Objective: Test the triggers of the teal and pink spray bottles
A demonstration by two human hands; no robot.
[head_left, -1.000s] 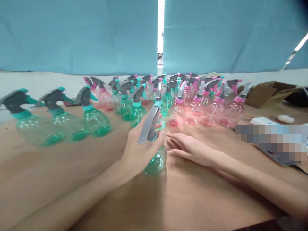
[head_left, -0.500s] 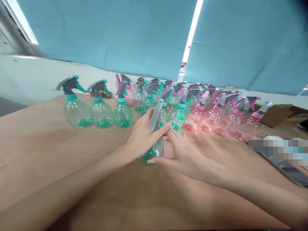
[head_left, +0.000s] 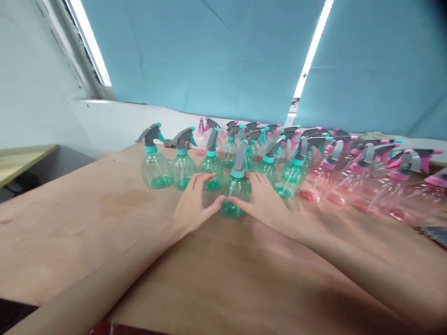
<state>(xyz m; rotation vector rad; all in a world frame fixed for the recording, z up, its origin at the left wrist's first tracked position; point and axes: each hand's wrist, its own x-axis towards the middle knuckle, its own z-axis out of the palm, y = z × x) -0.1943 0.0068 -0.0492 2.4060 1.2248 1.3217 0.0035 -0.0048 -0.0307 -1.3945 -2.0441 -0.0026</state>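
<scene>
A green spray bottle point(head_left: 231, 188) with a grey trigger head and teal collar stands upright on the table, between my hands. My right hand point(head_left: 265, 197) curves round its right side, thumb across the front and fingers toward the back. At its left, my left hand point(head_left: 195, 200) is open; the thumb tip reaches the bottle's edge, while the bent fingers stay apart from it, in front of another green spray bottle point(head_left: 211, 163). More green bottles stand just behind, including a left one point(head_left: 155, 167) and a right one point(head_left: 291, 176).
Several pink spray bottles point(head_left: 326, 179) crowd the right side of the wooden table point(head_left: 87, 209), with mixed ones behind. A blurred-out dark item point(head_left: 433, 233) lies at the right edge. Behind hangs a blue sheet point(head_left: 209, 56); a yellowish board point(head_left: 28, 160) is at far left.
The green bottle has gone from being gripped by its head and body to standing upright beside the other green ones. My left hand has left its head. The view has swung left.
</scene>
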